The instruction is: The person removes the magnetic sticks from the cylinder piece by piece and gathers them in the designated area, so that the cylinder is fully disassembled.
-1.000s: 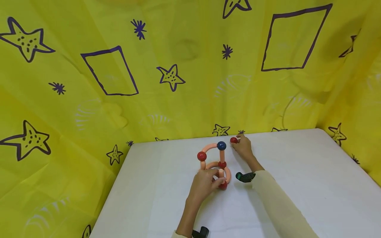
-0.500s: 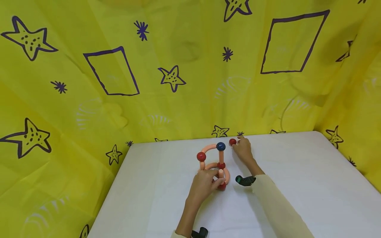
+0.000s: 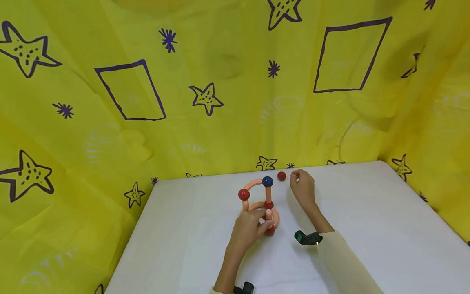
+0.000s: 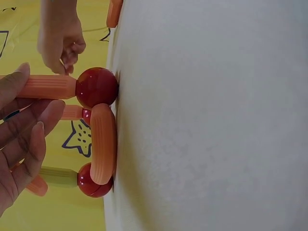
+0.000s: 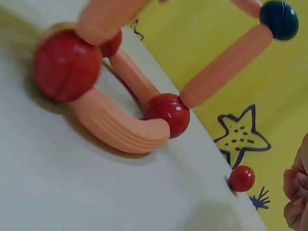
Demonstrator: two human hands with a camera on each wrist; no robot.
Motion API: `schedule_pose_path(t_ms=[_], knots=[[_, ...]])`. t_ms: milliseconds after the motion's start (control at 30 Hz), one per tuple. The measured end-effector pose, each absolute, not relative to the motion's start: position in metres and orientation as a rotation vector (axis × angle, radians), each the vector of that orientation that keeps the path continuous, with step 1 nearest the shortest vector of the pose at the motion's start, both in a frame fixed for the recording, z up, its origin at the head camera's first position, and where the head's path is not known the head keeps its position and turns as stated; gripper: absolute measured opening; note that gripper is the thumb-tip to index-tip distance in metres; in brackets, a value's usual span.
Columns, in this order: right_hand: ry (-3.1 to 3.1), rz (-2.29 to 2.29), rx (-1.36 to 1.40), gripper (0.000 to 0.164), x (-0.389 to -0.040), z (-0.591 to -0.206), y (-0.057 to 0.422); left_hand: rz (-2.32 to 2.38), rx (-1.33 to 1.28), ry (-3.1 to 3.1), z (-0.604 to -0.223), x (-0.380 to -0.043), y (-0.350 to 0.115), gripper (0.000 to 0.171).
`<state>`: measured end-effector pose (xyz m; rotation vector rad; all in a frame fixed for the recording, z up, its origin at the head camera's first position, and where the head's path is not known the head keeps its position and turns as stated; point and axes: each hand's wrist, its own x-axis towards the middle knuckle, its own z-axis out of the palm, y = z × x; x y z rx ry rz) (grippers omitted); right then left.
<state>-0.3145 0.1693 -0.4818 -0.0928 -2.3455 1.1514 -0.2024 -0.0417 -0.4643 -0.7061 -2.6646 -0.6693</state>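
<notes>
A magnetic ball-and-rod frame stands on the white table, with red balls (image 3: 244,194), a blue ball (image 3: 267,181) and salmon-orange rods. A curved rod (image 4: 103,144) joins two red balls low at the table. My left hand (image 3: 247,229) pinches an upright straight orange rod (image 4: 50,86) between thumb and fingers; the rod stands on a red ball (image 4: 97,87). My right hand (image 3: 303,188) is beyond the frame to the right, fingers loosely curled and holding nothing. Just left of its fingertips a loose red ball (image 3: 281,176) rests near the table's back edge.
The white table (image 3: 176,228) ends at a yellow curtain (image 3: 220,134) printed with stars. Dark wrist cameras sit on both wrists, the right one (image 3: 308,238) close over the table. In the left wrist view an orange piece (image 4: 114,12) shows at the upper edge.
My right hand has let go of the loose red ball and drawn slightly right, leaving a gap. The left hand keeps its pinch on the rod. The head view has shifted slightly.
</notes>
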Motion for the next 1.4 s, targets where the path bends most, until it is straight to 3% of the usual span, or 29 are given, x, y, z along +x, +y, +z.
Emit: schedule_pose_path(t_ms=[467, 667, 767, 933, 1400], knots=[[-2.541, 1.012, 0.147, 0.025, -0.237, -0.446, 0.158, -0.602, -0.726, -2.647, -0.463, -0.199, -0.043, 0.022], [-2.445, 1.156, 0.398, 0.016, -0.212, -0.437, 0.148, -0.606, -0.735, -2.636, -0.462, -0.201, -0.043, 0.022], [-2.376, 1.162, 0.559, 0.010, -0.205, -0.439, 0.144, -0.609, -0.740, -2.632, -0.463, -0.201, -0.043, 0.021], [-2.343, 1.148, 0.742, 0.019, -0.200, -0.446, 0.138, -0.637, -0.740, -2.635, -0.462, -0.201, -0.042, 0.019], [-2.415, 1.160, 0.831, 0.020, -0.196, -0.459, 0.132, -0.806, -0.748, -2.795, -0.472, -0.200, -0.046, 0.018]])
